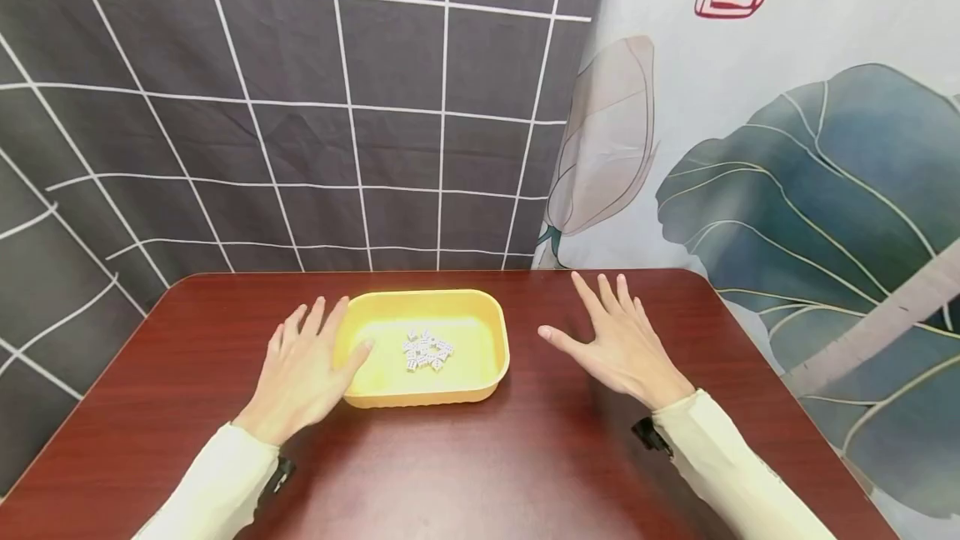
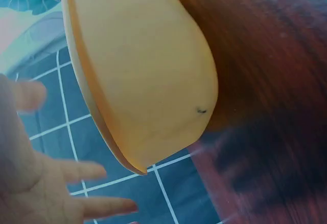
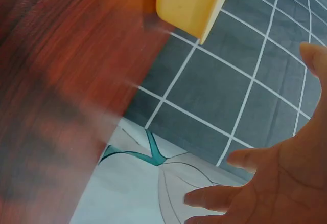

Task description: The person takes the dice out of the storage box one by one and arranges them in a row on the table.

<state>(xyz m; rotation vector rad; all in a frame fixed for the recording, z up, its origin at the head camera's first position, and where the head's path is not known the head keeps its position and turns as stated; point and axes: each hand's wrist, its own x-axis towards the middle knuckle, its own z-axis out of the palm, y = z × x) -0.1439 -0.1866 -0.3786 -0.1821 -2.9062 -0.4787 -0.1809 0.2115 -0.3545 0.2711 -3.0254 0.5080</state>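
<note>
- Two hands lie flat and spread, holding nothing; the left hand (image 1: 300, 373) has straight fingers and its thumb tip touches, or all but touches, the left rim of the tray (image 1: 491, 332); the head view does not settle which.
- Right hand (image 1: 618, 344) is likewise wide open, palm down, on or just over the table (image 1: 465, 457); it sits well apart from the tray's right wall, with bare wood between.
- Left is thus the nearer hand; the tray lies to its right, and to the left of the right hand, roughly midway between the two wrists but closer to the left.
- Tray's long axis runs left to right across the table, so its short ends face the hands.
- Dice (image 1: 426, 350), small and white, sit heaped in the tray's middle, away from both rims.
- Left wrist view shows the tray's outer wall (image 2: 148, 75) close beside the open fingers (image 2: 76, 170); right wrist view shows only a tray corner (image 3: 186, 1), far from the palm.
</note>
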